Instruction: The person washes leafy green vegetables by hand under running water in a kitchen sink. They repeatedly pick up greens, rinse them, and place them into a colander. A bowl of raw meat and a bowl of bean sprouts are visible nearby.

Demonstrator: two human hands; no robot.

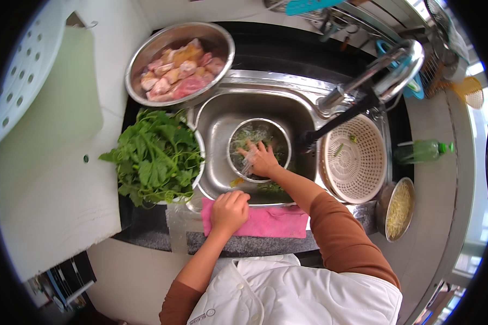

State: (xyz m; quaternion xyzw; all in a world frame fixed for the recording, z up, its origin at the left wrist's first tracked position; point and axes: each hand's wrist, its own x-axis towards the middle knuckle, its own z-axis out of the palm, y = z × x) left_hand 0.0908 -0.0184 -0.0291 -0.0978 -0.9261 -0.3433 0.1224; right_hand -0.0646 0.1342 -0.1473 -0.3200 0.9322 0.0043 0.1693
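My right hand [261, 159] reaches, fingers spread, into a round metal bowl [229, 152] of water with green bits in it. The bowl stands in the stainless steel sink [215, 122]. Splashing water partly hides the fingers. My left hand [230, 210] rests on the sink's front edge, on a folded pink cloth [272, 222]; whether its curled fingers hold the cloth cannot be seen. Leafy greens [154, 156] heap over a white container left of the sink. A yellowish leaf [236, 182] lies in the sink beside the bowl.
A metal basin [130, 77] of raw meat pieces [183, 75] stands back left. The faucet [362, 85] and its black hose [337, 122] reach over the sink's right side. Right of it are a plastic colander [356, 162], a green bottle [421, 151] and a bowl of pale shreds [399, 209].
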